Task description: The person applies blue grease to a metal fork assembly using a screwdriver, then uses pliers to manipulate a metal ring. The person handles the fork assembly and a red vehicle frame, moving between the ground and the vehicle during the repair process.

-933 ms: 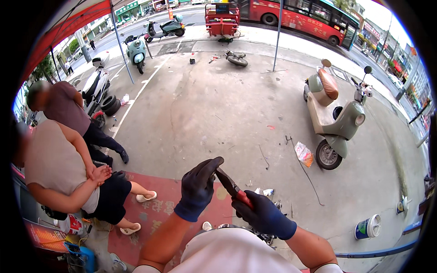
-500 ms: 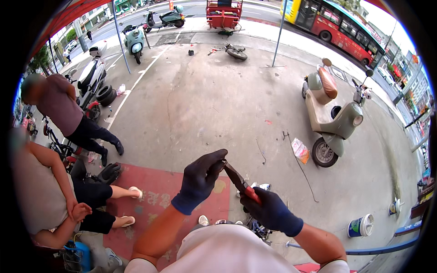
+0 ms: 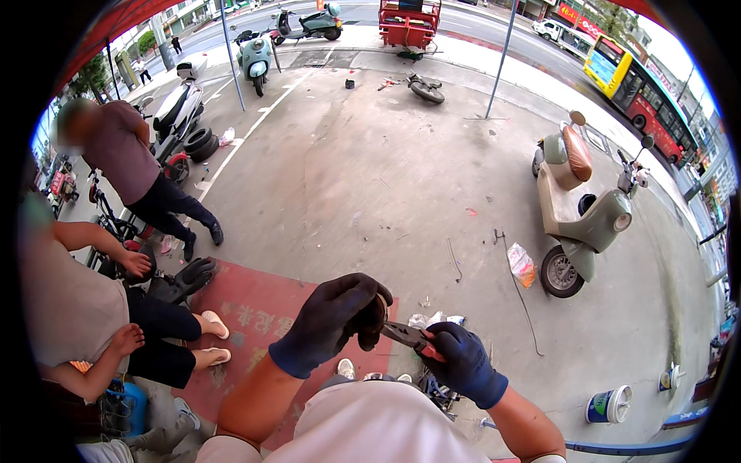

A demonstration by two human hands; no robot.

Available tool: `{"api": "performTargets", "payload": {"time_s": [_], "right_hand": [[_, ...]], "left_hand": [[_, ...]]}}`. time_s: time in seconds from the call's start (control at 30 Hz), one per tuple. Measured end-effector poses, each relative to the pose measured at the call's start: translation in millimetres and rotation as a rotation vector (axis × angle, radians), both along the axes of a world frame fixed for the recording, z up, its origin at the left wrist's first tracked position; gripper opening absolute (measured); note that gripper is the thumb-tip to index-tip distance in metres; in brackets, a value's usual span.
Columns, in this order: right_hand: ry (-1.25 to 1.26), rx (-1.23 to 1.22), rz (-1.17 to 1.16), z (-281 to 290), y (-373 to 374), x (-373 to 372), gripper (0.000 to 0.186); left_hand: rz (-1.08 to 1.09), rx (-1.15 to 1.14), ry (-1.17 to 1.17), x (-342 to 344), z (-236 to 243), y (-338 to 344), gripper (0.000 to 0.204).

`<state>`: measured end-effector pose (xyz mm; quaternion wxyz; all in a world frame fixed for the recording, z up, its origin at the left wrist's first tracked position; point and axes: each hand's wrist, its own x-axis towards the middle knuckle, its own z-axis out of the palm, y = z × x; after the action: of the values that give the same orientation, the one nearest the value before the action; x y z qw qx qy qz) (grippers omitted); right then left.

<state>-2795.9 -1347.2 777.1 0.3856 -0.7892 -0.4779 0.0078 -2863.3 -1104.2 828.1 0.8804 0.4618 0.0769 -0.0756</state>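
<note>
Pliers (image 3: 407, 336) with red handles sit between both hands, low centre of the head view, held above the red mat (image 3: 258, 309) and the grey pavement (image 3: 370, 185). Right hand (image 3: 461, 363), dark blue glove, fingers clamped around the red handles; jaws point left toward the other hand. Left hand (image 3: 340, 312), dark glove, fingers curled together at the plier tip, pinching something there; what it is, can't tell, too small and covered by the glove. Both forearms bare, coming up from the lower edge past a white shirt.

Around it:
- Below the hands, a tangle of dark parts on the ground, partly hidden by the right wrist, plus crumpled white paper (image 3: 432, 319) just beside the plier tip in the picture.
- Olive-green scooter (image 3: 587, 208) with a tan seat parked to the right, well apart. Small plastic bag (image 3: 522, 265) on the ground near its wheel.
- White bucket (image 3: 608, 405) with a blue band at lower right.
- Seated person (image 3: 77, 301) at left in a grey top, bare feet in pale sandals on the mat edge. Second person (image 3: 127, 166) in a maroon shirt bent forward behind them, next to stacked tyres (image 3: 199, 143).
- Red bus (image 3: 641, 96) on the road at upper right, more scooters parked along the top edge.
</note>
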Motion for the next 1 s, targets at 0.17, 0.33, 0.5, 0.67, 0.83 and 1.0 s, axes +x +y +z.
{"api": "performTargets", "payload": {"time_s": [0.17, 0.33, 0.5, 0.67, 0.83, 1.0], "right_hand": [[0.205, 0.067, 0.092, 14, 3, -7, 0.026], [0.248, 0.053, 0.141, 15, 1, -13, 0.029], [0.283, -0.037, 0.063, 12, -1, -19, 0.034], [0.239, 0.005, 0.041, 12, 8, -24, 0.031], [0.089, -0.183, -0.031, 6, 4, -26, 0.024], [-0.012, -0.204, -0.077, 3, 3, -25, 0.022]], "left_hand": [[-0.061, -0.075, -0.061, -11, -8, -4, 0.035], [0.009, 0.113, -0.063, -16, -3, -8, 0.033], [0.145, 0.329, 0.008, -16, 12, -18, 0.032], [0.211, 0.365, 0.193, -15, 22, -26, 0.031], [0.345, 0.427, 0.232, -14, 5, -29, 0.029], [0.373, 0.473, 0.170, -10, -4, -27, 0.026]]}}
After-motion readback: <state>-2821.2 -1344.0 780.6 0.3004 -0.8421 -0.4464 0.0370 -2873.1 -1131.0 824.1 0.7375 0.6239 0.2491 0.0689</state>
